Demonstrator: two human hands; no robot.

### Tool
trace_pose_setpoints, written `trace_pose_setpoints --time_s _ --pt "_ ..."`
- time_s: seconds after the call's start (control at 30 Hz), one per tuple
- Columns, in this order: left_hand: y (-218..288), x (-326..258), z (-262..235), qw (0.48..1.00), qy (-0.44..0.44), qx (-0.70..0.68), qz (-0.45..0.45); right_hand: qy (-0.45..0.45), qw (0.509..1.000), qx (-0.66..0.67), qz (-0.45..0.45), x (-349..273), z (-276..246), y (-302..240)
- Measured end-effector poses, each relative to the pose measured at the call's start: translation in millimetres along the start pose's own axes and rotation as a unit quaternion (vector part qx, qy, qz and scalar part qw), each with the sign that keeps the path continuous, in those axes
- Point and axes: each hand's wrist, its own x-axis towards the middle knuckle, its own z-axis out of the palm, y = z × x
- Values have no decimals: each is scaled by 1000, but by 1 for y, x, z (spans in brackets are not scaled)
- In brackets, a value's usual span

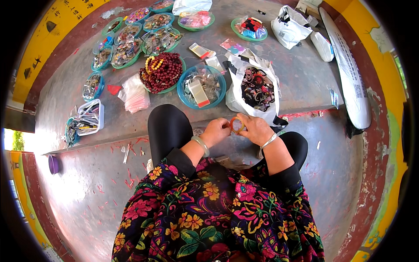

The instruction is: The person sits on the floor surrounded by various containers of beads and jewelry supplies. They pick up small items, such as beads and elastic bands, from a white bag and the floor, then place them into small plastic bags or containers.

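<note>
Above my lap, my right hand is closed on a small orange-red ring-shaped band, held between thumb and fingers. I cannot tell whether it is a hair tie or a bracelet. My left hand meets its left side, fingertips pinched together at the edge; any small part between them is hidden. A pale bangle circles my left wrist and a silvery one my right. Just beyond my right hand stands a white bag full of dark, multicoloured hair ties.
On the raised concrete ledge stand a blue basin of small packets, a basket of dark red beads, clear plastic sleeves and a white tray of pens. Several more filled baskets stand at far left. A long white wrapped package lies right.
</note>
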Motion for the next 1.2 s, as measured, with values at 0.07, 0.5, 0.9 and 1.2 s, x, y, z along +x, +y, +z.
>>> trace_pose_setpoints --time_s 0.07,0.5,0.9,1.2 --pt "5 -1 0 1000 -7 -23 -19 -26 999 -24 4 0 -4 -4" --pt "3 0 1 997 -9 -61 -50 107 991 -58 -53 0 -11 -12" --pt "17 -3 -3 996 -15 -56 -73 129 987 -56 -77 0 -2 -11" --pt "17 -2 -7 956 -39 -217 -196 124 985 -61 -106 1 -1 -17"
